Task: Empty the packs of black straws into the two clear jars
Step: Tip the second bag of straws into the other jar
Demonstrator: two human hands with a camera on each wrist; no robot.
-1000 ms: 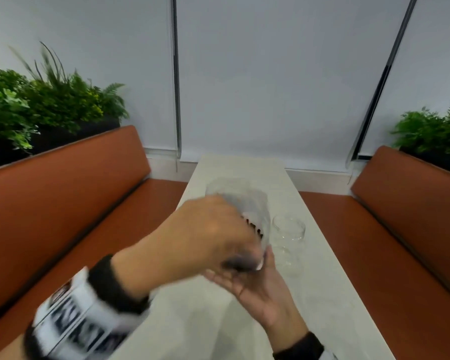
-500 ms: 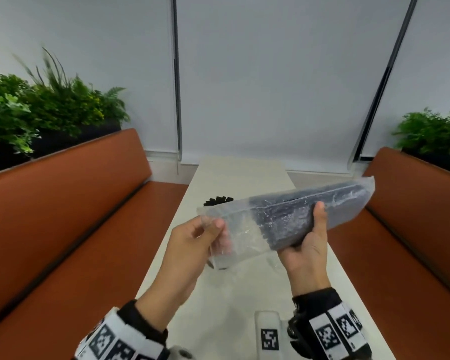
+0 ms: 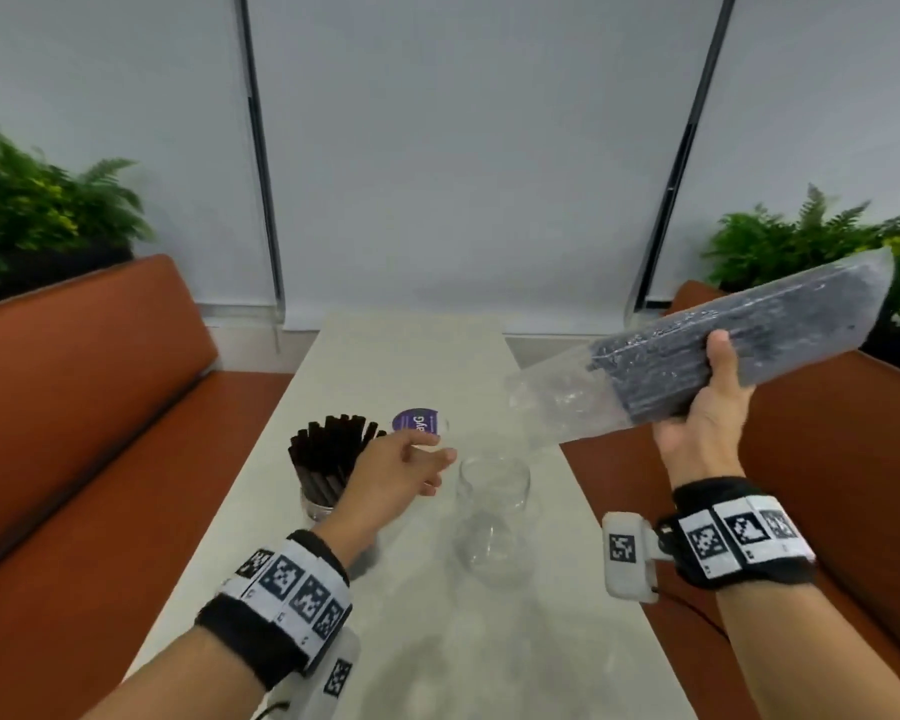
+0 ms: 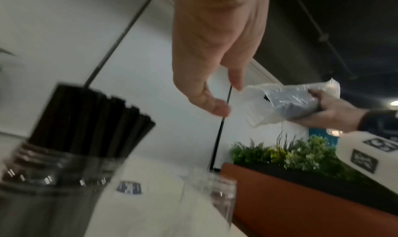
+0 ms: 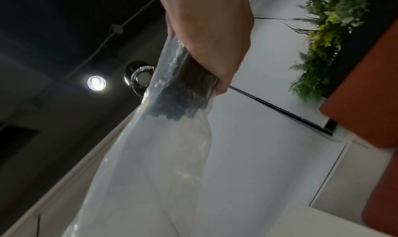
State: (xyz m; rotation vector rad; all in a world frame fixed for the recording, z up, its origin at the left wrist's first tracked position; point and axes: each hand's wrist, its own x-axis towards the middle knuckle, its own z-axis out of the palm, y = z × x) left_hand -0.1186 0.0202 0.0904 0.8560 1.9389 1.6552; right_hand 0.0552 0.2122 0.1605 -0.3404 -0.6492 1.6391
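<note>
Pack of black straws (image 3: 723, 363), held in the air above the right edge of the table (image 3: 401, 356), at about 2 o'clock from the empty clear jar (image 3: 492, 517). The pack slopes, its slack clear mouth end lowest and pointing toward 8 o'clock, the straw bundle filling the upper part. Judged light; the film looks thin, soft and slippery, while the bundle inside is stiff along its length, so the firm place to hold is around the bundle, not the loose film. The right hand (image 3: 702, 423) does so: palm beneath, thumb over the top, fingers curled round the lower end of the bundle. The left hand (image 3: 398, 472) hovers between the two jars, fingers loosely spread and empty, reaching toward the rim of the empty jar, apparently to steady it. The filled clear jar (image 3: 323, 470), packed with upright straws, stands at 9 o'clock of the empty one; a round purple sticker (image 3: 415, 421) lies at 11 o'clock.
</note>
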